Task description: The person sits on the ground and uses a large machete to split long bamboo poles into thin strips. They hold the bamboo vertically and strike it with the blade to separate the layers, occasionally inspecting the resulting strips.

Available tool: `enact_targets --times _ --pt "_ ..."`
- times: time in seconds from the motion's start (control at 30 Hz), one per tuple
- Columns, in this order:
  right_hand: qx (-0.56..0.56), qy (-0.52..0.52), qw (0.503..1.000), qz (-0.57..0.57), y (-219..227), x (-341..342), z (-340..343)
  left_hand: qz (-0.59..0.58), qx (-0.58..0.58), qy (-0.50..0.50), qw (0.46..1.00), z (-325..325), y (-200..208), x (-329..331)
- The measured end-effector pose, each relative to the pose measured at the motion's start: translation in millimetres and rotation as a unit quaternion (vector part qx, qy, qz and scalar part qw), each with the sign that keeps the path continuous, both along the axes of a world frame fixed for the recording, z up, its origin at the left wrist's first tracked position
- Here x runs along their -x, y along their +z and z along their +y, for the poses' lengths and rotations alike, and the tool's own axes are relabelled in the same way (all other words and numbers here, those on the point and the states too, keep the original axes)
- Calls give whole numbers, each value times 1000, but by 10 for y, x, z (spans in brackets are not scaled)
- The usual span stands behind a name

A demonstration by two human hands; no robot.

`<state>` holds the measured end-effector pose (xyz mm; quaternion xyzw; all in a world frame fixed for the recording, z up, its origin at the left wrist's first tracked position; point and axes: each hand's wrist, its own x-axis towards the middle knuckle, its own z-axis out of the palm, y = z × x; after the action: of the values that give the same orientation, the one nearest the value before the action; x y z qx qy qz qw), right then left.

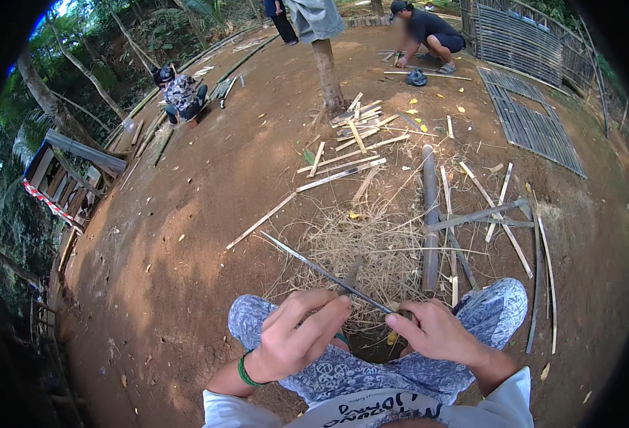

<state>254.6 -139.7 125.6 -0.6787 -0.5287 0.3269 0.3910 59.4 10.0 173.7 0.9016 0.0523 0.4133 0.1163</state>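
Note:
I sit on bare earth with my knees in patterned blue trousers. A long thin bamboo strip runs from up left down to my hands. My left hand, with a green band at the wrist, pinches the strip with thumb and fingers. My right hand is closed around a handle at the strip's near end, and a dark blade points away under the strip. A heap of dry bamboo shavings lies just beyond my hands.
A thick bamboo pole and several split slats lie ahead near a tree trunk. Woven bamboo panels lie at the right. One person crouches at the far left, another at the top right, a third stands behind.

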Motion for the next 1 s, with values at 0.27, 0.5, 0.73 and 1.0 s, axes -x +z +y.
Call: enact_targets --times 0.27,0.5,0.73,1.0 --pt "18 14 1000 -5 -326 40 65 33 8 -38 999 91 -216 150" --pt "-2 29 997 71 -371 78 149 9 25 4 1000 65 -264 217" --pt "19 26 997 67 -603 73 312 13 21 2 1000 132 -287 294" --pt "71 -1 994 82 -1310 16 541 -1 15 -13 1000 175 -314 410"
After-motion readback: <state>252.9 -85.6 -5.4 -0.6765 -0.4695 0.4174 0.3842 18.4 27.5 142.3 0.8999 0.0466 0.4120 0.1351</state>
